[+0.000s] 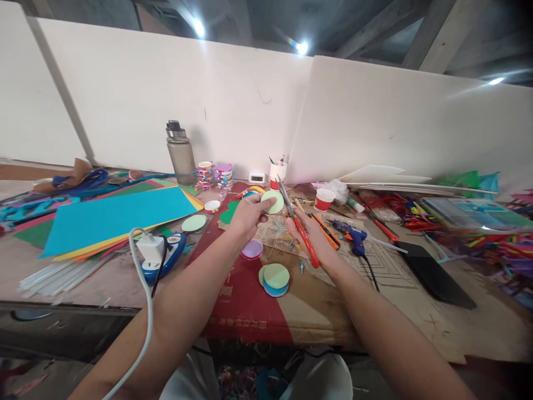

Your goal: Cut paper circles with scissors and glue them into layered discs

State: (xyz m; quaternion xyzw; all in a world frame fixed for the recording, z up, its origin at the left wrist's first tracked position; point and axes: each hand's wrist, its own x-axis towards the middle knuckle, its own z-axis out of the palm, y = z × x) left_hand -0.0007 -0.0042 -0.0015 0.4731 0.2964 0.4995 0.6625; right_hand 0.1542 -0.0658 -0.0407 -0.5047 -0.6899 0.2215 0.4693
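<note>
A pale green paper circle [273, 203] is pinched between the thumb and fingers of my left hand [250, 215]. My right hand [311, 229] grips a pair of scissors [305, 243] with red handles, their blades pointing up and away beside the circle's right edge. Whether the blades touch the paper I cannot tell. Below my hands, a pale green circle [276, 275] lies on top of a blue circle [276, 290] on the cardboard. A purple circle [252, 249] rests under my left wrist.
To the left are coloured sheets [116, 214], a power strip [177, 253] with a white cable over my left forearm, and a bottle [181, 158]. A blue glue gun [356, 240], a paper cup [323, 200], a black flat object [431, 272] and a plastic case [470, 214] lie right.
</note>
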